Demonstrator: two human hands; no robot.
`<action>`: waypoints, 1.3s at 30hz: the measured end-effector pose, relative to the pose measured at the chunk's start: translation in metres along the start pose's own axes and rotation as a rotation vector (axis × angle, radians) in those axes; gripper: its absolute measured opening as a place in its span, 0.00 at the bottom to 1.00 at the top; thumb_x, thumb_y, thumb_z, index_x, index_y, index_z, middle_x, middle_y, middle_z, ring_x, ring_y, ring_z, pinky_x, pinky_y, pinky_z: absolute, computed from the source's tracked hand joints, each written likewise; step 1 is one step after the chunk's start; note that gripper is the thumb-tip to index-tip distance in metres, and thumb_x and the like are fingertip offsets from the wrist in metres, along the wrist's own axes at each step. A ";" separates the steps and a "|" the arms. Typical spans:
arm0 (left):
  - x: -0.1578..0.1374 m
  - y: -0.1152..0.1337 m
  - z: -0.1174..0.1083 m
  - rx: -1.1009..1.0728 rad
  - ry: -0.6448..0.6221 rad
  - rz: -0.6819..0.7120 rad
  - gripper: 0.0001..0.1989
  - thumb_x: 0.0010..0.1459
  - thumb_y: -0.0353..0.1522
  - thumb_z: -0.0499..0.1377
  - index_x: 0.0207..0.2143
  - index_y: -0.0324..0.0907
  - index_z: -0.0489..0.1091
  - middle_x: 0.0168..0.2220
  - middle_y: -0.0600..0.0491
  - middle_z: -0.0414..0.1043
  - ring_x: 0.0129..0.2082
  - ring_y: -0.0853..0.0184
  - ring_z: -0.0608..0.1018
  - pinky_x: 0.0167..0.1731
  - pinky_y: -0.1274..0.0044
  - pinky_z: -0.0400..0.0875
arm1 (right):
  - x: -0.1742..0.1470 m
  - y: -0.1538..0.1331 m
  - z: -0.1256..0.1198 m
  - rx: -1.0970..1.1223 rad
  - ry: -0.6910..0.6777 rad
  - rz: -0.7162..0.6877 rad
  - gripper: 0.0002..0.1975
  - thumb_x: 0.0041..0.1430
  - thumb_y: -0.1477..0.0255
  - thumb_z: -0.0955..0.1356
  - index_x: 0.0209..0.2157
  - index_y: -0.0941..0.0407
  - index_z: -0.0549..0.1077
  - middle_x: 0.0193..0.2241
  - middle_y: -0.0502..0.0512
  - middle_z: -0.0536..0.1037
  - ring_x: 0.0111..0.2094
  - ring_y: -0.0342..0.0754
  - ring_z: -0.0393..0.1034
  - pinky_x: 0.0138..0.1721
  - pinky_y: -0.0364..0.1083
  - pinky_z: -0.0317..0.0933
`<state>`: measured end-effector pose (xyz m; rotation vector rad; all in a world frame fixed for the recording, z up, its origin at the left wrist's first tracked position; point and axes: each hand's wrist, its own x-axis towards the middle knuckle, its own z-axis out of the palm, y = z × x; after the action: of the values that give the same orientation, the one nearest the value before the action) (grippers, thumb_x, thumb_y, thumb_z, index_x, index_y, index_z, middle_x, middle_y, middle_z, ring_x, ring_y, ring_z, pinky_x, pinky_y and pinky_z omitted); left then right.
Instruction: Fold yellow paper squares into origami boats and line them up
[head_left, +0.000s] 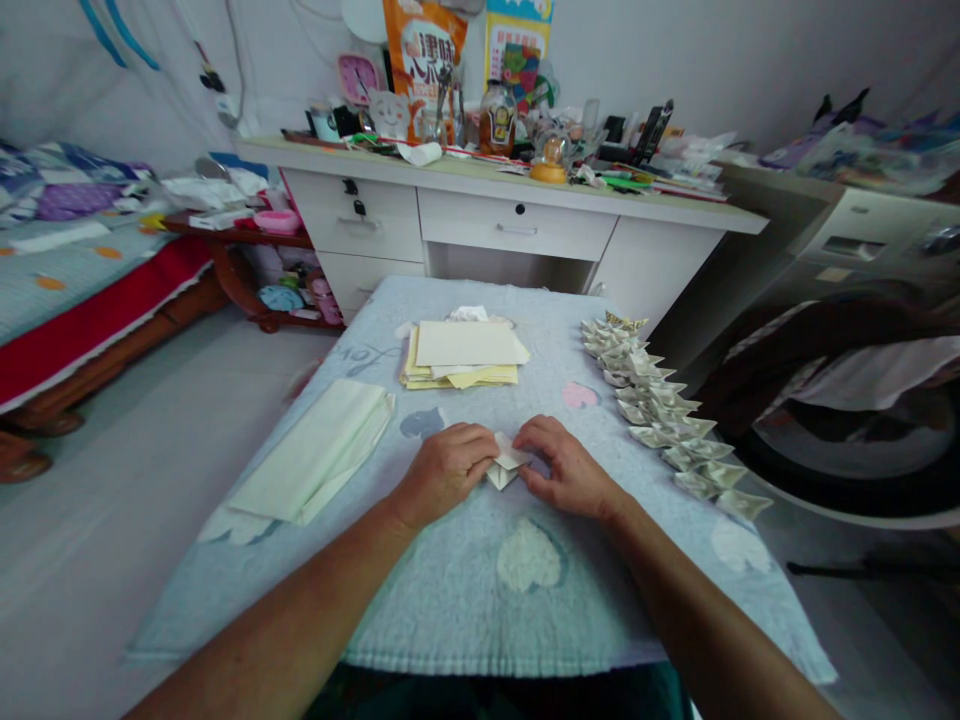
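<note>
White paper point(505, 472), partly folded, lies mid-tabletop point(450, 590) as a person's left hand point(448, 468) pinches one side between thumb and fingers and the right hand point(571, 468) sets parted fingers at the other, stacked sheets point(471, 343) beyond, a longer bundle point(315, 450) at left, folded pieces point(655, 410) ranked at right.

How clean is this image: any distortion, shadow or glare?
Head view: wide-angle stretch warps the washing machine toward the right edge; head view: soft shadow on the tablecloth by the right forearm, no strong glare there; head view: folded paper lacks fine detail.
</note>
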<state>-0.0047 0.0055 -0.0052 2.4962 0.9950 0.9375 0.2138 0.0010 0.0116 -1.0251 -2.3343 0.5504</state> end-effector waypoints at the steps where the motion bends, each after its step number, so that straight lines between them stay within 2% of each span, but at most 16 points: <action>1: 0.000 0.001 -0.001 -0.001 0.033 0.004 0.07 0.59 0.26 0.55 0.35 0.42 0.73 0.37 0.50 0.74 0.39 0.65 0.75 0.41 0.74 0.68 | -0.001 0.000 0.001 0.024 0.037 0.002 0.13 0.50 0.77 0.68 0.40 0.56 0.68 0.37 0.55 0.70 0.40 0.50 0.63 0.44 0.49 0.58; 4: 0.000 0.005 0.000 -0.007 0.123 0.006 0.07 0.59 0.26 0.55 0.36 0.42 0.73 0.39 0.50 0.74 0.40 0.66 0.75 0.42 0.74 0.69 | -0.003 0.000 0.006 0.038 0.114 0.023 0.12 0.50 0.77 0.68 0.38 0.56 0.66 0.36 0.55 0.69 0.39 0.50 0.62 0.42 0.49 0.58; 6: 0.000 0.007 0.002 -0.011 0.131 0.000 0.07 0.59 0.25 0.56 0.36 0.42 0.73 0.39 0.50 0.73 0.40 0.66 0.74 0.42 0.74 0.69 | -0.004 0.000 0.011 0.010 0.131 0.031 0.11 0.48 0.80 0.66 0.36 0.55 0.66 0.35 0.54 0.68 0.39 0.50 0.62 0.42 0.48 0.58; 9: 0.000 0.006 0.006 -0.004 0.029 -0.013 0.06 0.58 0.25 0.56 0.35 0.41 0.72 0.38 0.51 0.73 0.40 0.66 0.73 0.41 0.74 0.68 | -0.004 0.003 0.018 -0.064 0.114 0.033 0.11 0.46 0.84 0.64 0.32 0.56 0.66 0.34 0.54 0.68 0.39 0.50 0.61 0.41 0.47 0.57; 13: 0.001 0.003 0.009 0.066 -0.133 -0.037 0.04 0.56 0.25 0.58 0.32 0.41 0.72 0.34 0.52 0.72 0.38 0.65 0.72 0.39 0.74 0.66 | -0.005 0.007 0.021 -0.161 0.019 0.058 0.10 0.47 0.84 0.64 0.30 0.56 0.68 0.32 0.54 0.69 0.37 0.49 0.60 0.40 0.47 0.55; 17: 0.001 0.002 0.007 0.108 -0.205 -0.069 0.03 0.56 0.27 0.59 0.33 0.41 0.72 0.33 0.52 0.72 0.37 0.64 0.71 0.38 0.74 0.66 | -0.007 0.008 0.018 -0.155 -0.015 0.084 0.10 0.47 0.84 0.65 0.31 0.56 0.69 0.33 0.54 0.70 0.38 0.49 0.61 0.40 0.47 0.54; 24: 0.001 0.001 0.004 0.153 -0.209 -0.128 0.04 0.55 0.29 0.60 0.35 0.41 0.72 0.34 0.51 0.72 0.38 0.63 0.72 0.39 0.73 0.66 | -0.007 0.009 0.015 -0.052 -0.007 0.106 0.08 0.50 0.83 0.66 0.31 0.56 0.71 0.32 0.53 0.72 0.37 0.48 0.62 0.41 0.46 0.54; 29: 0.001 0.003 0.004 0.140 -0.200 -0.077 0.05 0.57 0.27 0.58 0.35 0.42 0.73 0.34 0.52 0.72 0.38 0.64 0.71 0.39 0.73 0.65 | -0.008 0.007 0.019 -0.146 -0.001 0.069 0.18 0.49 0.80 0.67 0.43 0.56 0.73 0.37 0.55 0.71 0.39 0.50 0.61 0.42 0.48 0.53; 33: 0.001 0.003 0.005 0.144 -0.195 -0.076 0.05 0.57 0.27 0.58 0.36 0.42 0.73 0.34 0.52 0.72 0.39 0.64 0.71 0.39 0.73 0.65 | -0.007 0.003 0.021 -0.220 -0.041 0.060 0.13 0.53 0.78 0.67 0.41 0.55 0.76 0.35 0.55 0.71 0.39 0.50 0.60 0.40 0.48 0.52; 39: 0.002 -0.001 0.006 0.090 -0.176 -0.153 0.04 0.56 0.26 0.59 0.30 0.41 0.72 0.32 0.53 0.72 0.37 0.65 0.72 0.38 0.74 0.65 | -0.006 0.001 0.020 -0.264 -0.045 0.051 0.10 0.58 0.77 0.66 0.39 0.53 0.77 0.34 0.54 0.71 0.39 0.49 0.60 0.41 0.48 0.51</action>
<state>-0.0004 0.0072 -0.0092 2.4807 1.1728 0.6295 0.2055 -0.0058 -0.0059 -1.2037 -2.4733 0.2901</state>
